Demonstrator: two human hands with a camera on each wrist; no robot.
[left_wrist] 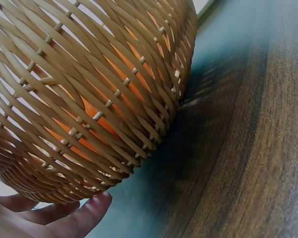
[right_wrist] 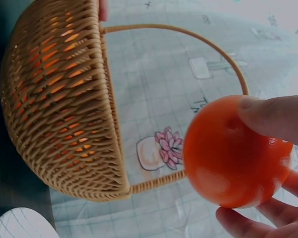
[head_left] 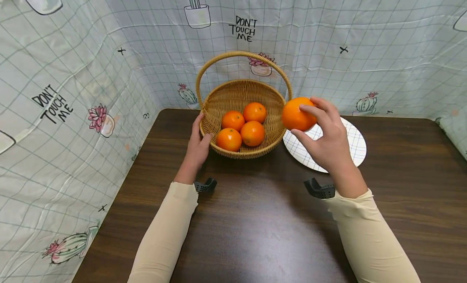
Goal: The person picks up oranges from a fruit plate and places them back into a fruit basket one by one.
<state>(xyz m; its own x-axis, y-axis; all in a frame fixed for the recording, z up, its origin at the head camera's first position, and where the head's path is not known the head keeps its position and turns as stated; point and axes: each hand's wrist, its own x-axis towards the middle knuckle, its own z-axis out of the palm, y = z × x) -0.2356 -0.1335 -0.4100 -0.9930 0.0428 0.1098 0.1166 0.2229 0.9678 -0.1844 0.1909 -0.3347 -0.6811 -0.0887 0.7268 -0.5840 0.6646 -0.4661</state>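
Observation:
A wicker basket (head_left: 238,90) with a tall arched handle holds several oranges (head_left: 253,133). On its left side my left hand (head_left: 197,147) grips the rim, thumb at the inner edge and fingers on the outer wall. Those fingers (left_wrist: 82,218) touch the woven side in the left wrist view. My right hand (head_left: 330,143) pinches another orange (head_left: 297,114) between thumb and fingers, in the air by the basket's right rim. In the right wrist view the held orange (right_wrist: 233,153) appears apart from the basket wall (right_wrist: 64,114).
A round white plate (head_left: 356,143) with a grid pattern lies right of the basket, partly hidden beneath my right hand. Both stand on a dark wooden table (head_left: 255,222). Behind and to the left hangs a printed grid cloth (head_left: 153,35).

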